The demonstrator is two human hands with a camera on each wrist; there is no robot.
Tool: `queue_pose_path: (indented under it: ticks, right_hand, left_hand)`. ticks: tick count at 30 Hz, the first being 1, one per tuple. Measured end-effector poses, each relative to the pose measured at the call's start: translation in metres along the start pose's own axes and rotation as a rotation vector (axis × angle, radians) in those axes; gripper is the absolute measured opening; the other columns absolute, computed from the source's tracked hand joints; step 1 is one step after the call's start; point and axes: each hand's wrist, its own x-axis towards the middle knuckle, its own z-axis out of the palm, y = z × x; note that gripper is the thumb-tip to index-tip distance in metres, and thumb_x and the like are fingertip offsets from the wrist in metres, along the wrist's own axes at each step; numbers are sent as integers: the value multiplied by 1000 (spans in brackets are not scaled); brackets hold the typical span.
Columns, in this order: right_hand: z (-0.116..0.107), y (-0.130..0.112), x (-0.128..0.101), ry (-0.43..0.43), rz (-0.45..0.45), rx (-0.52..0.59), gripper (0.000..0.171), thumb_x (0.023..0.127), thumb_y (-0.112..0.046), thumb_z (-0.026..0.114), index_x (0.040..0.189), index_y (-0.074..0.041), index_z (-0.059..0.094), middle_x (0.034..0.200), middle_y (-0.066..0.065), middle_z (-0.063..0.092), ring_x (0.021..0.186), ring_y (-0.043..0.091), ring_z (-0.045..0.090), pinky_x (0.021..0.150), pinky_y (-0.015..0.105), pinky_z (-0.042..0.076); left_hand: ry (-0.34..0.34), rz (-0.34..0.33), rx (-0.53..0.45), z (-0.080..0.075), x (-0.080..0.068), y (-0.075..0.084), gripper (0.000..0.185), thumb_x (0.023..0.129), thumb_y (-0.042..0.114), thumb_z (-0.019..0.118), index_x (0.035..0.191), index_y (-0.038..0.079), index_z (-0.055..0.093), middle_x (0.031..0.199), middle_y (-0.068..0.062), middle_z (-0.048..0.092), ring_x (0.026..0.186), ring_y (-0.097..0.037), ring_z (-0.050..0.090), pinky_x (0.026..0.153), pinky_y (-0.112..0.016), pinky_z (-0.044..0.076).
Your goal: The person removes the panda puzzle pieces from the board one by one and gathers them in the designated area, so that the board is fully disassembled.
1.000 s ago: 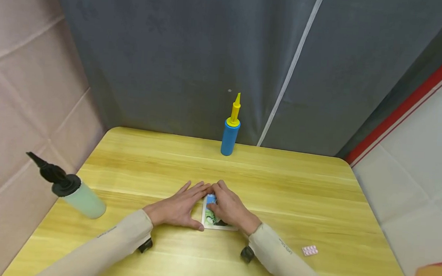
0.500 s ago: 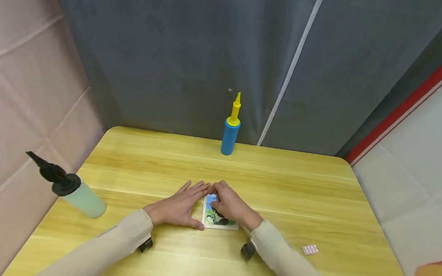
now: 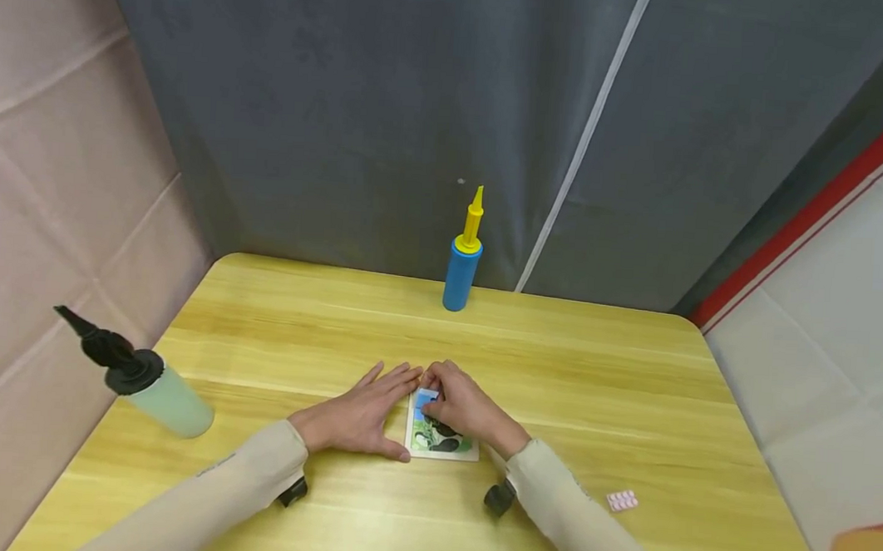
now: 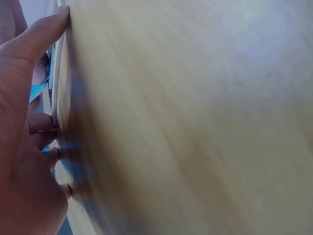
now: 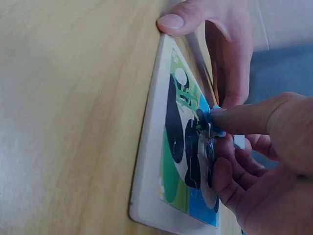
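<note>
a small panda puzzle board (image 3: 440,438) lies flat near the middle of the desk (image 3: 630,385), towards its near edge, between the two hands. the left hand (image 3: 359,417) rests spread and flat on the desk, thumb and fingertips touching the board's left edge. the right hand (image 3: 464,410) sits on the board, fingers curled, pinching a puzzle piece (image 5: 208,120). the board's long axis runs from near edge to far edge.

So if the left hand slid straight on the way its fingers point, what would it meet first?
Probably the right hand: the left hand lies flat beside the puzzle board, fingertips angled toward the right hand's fingers at the board's far corner. Past them, bare table; depth is uncertain.
</note>
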Motion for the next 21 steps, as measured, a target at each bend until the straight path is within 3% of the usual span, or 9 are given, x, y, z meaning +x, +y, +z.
queue_pose_path:
  ticks: [5,9,14,21]
  right_hand:
    - [-3,2,-3,-57,0,59,5,104,-13,69,108,-11,68,92,0,65,77,11,56,68,22,48]
    - [-4,0,-4,-59,-32,68,7,106,-15,65,110,-11,70,90,1,68,76,12,57,69,24,49]
    - [-2,-3,-5,-56,-54,-3,10,105,-10,66,113,-7,71,97,2,68,77,12,56,68,24,49]
    - [2,-2,-5,-70,-78,-97,6,101,-7,70,107,-8,71,96,0,64,80,9,54,71,23,48]
  left_hand:
    - [-3,-1,13,0,0,3,118,86,74,74,169,5,25,181,-9,18,169,-33,14,137,-62,6]
    - [-8,-5,24,-3,0,4,118,86,74,74,170,6,25,181,-9,18,169,-32,13,138,-62,6]
    - [-8,-5,15,-5,-2,3,116,86,73,74,168,4,29,181,-10,18,169,-33,14,137,-62,7]
    - [-4,-6,10,-3,-1,2,117,85,73,75,166,1,31,180,-11,19,169,-33,14,137,-62,7]
